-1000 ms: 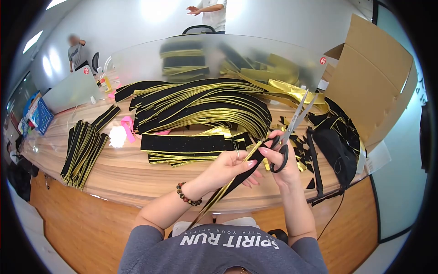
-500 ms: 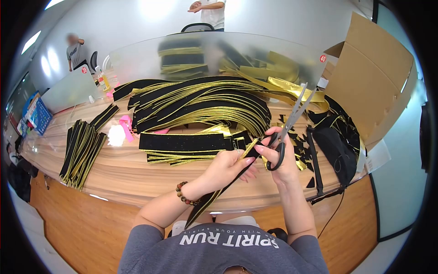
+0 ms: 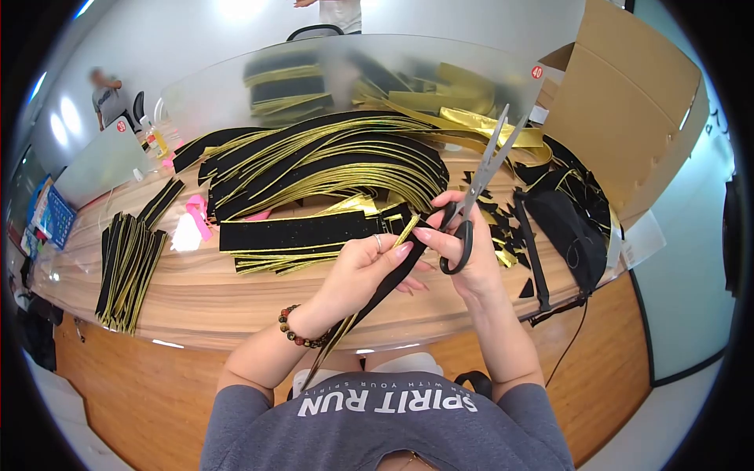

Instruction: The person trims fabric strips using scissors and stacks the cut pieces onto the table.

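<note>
My left hand (image 3: 357, 275), a beaded bracelet on its wrist, pinches a black ribbon strip with gold edging (image 3: 390, 284). The strip's tail hangs down past the table's front edge towards my lap. Scissors with black handles (image 3: 492, 161) rest in my right hand (image 3: 471, 255), blades pointing up and away, slightly apart. My right thumb and fingertips meet the upper end of the strip; whether they also grip it is hard to make out. Just beyond my hands lies a flat stack of black and gold strips (image 3: 294, 234).
A large curved bundle of ribbon strips (image 3: 330, 169) spans the table's back. Another bundle (image 3: 129, 271) lies at left. Black and gold offcuts (image 3: 503, 228), a black pouch (image 3: 561, 235) and a cardboard box (image 3: 624, 110) are at right. A frosted divider (image 3: 212, 98) stands behind.
The whole view has shifted, so the table sits further left and higher. Both hands keep their holds, and the strip's tail has swung slightly.
</note>
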A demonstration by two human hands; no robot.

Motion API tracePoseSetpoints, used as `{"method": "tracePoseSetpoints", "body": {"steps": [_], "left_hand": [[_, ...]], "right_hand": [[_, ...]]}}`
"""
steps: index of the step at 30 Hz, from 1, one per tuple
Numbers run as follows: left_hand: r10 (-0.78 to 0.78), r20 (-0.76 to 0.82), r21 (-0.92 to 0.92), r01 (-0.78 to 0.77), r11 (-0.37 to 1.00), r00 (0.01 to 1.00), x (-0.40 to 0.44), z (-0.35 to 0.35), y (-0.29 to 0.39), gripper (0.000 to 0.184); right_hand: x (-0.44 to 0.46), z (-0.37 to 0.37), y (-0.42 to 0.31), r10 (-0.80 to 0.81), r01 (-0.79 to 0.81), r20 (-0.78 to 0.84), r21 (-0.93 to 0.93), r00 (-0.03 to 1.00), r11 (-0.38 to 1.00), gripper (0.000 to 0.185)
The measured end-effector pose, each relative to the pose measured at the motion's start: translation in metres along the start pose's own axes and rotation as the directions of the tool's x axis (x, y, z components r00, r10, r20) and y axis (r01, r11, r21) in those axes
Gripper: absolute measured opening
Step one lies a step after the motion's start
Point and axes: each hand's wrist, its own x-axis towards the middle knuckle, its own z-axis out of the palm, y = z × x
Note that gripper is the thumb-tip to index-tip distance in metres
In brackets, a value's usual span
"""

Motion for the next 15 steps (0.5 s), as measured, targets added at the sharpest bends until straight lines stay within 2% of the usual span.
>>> {"method": "tracePoseSetpoints", "body": {"steps": [6,8,15], "left_hand": [[0.035,-0.031,0.093,-0.032,0.995,0.999,0.0015,0.0008,-0.0052,0.028],[0.109,-0.099,0.268,-0.079,0.960,0.989,0.0012,0.0029,-0.0061,0.027],[0.048,-0.083,0.146,-0.035,0.989,0.995,-0.0007,0.0000,-0.0001,0.025]], "right_hand": [[0.0009,-0.0015,0.0005,-0.013,0.013,0.006,-0.026,1.000,1.000,0.045],[0.0001,0.0010,-0.0012,-0.044,0.044,0.002,-0.050,0.999,0.998,0.045],[0.0024,-0.0031,0.0028,-0.028,0.028,0.001,-0.087,1.000,0.996,0.047]]}}
